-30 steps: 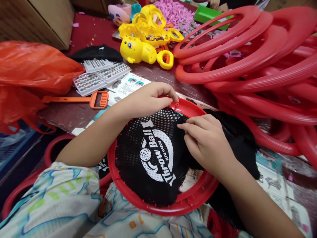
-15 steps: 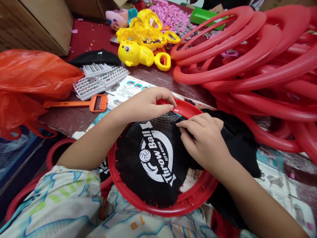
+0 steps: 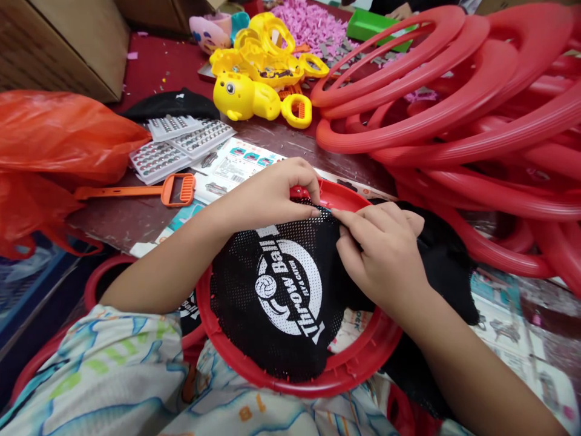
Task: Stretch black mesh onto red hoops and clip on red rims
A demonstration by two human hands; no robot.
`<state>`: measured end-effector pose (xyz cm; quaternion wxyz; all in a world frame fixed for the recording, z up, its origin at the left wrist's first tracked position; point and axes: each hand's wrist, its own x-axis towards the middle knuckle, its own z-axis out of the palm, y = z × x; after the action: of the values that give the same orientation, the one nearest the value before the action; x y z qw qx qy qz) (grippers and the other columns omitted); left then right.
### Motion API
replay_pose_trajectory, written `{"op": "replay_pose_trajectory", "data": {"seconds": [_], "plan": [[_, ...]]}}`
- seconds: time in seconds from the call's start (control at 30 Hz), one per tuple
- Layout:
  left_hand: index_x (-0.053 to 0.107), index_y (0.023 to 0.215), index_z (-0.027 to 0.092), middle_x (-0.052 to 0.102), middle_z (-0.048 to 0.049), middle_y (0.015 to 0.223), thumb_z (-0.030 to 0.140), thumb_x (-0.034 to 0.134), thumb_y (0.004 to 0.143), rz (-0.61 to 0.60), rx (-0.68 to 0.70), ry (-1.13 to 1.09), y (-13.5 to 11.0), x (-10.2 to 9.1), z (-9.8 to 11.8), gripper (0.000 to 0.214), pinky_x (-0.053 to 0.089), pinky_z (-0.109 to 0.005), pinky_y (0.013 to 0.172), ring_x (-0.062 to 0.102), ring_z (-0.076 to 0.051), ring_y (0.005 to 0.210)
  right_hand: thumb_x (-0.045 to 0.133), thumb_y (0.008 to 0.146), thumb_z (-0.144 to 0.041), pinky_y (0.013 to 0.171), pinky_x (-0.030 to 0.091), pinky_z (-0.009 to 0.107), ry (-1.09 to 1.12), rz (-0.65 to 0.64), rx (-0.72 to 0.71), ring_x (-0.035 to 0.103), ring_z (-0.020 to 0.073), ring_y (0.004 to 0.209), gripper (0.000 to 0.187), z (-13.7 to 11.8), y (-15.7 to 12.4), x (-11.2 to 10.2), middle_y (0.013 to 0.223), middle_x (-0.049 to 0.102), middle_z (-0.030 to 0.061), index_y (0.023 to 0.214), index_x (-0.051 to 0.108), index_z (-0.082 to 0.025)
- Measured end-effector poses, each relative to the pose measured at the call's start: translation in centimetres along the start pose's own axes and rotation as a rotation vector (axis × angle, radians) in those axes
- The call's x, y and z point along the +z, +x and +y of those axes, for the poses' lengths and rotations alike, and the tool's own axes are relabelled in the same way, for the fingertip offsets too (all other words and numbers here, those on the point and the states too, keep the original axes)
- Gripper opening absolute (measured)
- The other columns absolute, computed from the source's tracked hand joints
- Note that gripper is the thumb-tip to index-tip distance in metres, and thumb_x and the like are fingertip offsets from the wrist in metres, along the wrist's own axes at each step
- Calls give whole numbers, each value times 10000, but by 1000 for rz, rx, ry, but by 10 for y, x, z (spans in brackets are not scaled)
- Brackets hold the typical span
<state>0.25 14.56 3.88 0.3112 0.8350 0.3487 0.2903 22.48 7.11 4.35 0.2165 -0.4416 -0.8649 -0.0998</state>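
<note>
A round black mesh net printed "Throw Ball" in white lies over a red plastic ring in my lap. Small pegs stand along the ring's inner edge, and the net meets them on the left and lower side. With fingers closed, my left hand pinches the net's edge near the top of the ring. My right hand pinches the same edge just to the right, its fingertips close to the left ones. At the lower right the net leaves a gap inside the ring.
Red rings are piled at the right. Yellow toy parts, pink pieces and a green tray lie at the back. Trays of small balls, an orange handled strip, an orange bag and a cardboard box are left.
My left fingers have come down from the ring's rim onto the net's edge. My right hand has shifted slightly right, and the net's edge is drawn up between both hands.
</note>
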Motion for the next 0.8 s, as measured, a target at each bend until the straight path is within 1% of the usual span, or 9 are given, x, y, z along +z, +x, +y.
{"op": "replay_pose_trajectory", "data": {"seconds": [0.13, 0.27, 0.37, 0.53, 0.7, 0.8], "plan": [[694, 843, 185, 672, -37, 1016, 222, 725, 775, 5, 2, 11, 0, 1, 1, 83, 482, -332, 929, 627, -191, 1016, 526, 953, -194, 707, 329, 384, 65, -1, 62, 597, 229, 789, 237, 0, -1, -3, 793, 695, 64, 1034, 743, -144], [723, 874, 195, 674, -39, 1039, 221, 723, 785, -8, 6, 17, -1, 0, 3, 93, 480, -334, 943, 628, -191, 1026, 529, 965, -207, 736, 349, 377, 162, -40, 99, 633, 217, 807, 230, 0, 0, -5, 829, 717, 49, 1010, 753, -181], [737, 892, 206, 673, -43, 1071, 237, 720, 792, -24, -6, 21, -1, -1, 3, 105, 476, -343, 971, 621, -197, 1051, 532, 973, -219, 753, 355, 377, 201, -62, 143, 651, 224, 842, 221, -1, 2, -7, 852, 732, 48, 987, 753, -201], [720, 841, 185, 673, -57, 1069, 303, 721, 813, -35, -36, 2, 0, -2, 4, 122, 478, -354, 969, 625, -212, 1053, 579, 960, -250, 752, 350, 376, 268, -121, 241, 645, 213, 798, 198, -1, 5, -8, 809, 745, 26, 836, 729, -217], [709, 828, 173, 679, -58, 1023, 321, 704, 846, 3, -10, -19, 1, 2, 5, 150, 483, -338, 924, 632, -195, 1004, 603, 905, -217, 729, 384, 353, 351, -121, 326, 635, 198, 756, 166, -5, 9, -12, 758, 724, 12, 811, 741, -225], [700, 826, 163, 674, -59, 995, 305, 708, 859, 41, 15, -13, -1, 6, 7, 146, 485, -322, 888, 630, -181, 968, 653, 902, -267, 734, 390, 359, 349, -108, 336, 638, 208, 756, 137, -8, 10, -14, 754, 725, 15, 818, 752, -223]]}}
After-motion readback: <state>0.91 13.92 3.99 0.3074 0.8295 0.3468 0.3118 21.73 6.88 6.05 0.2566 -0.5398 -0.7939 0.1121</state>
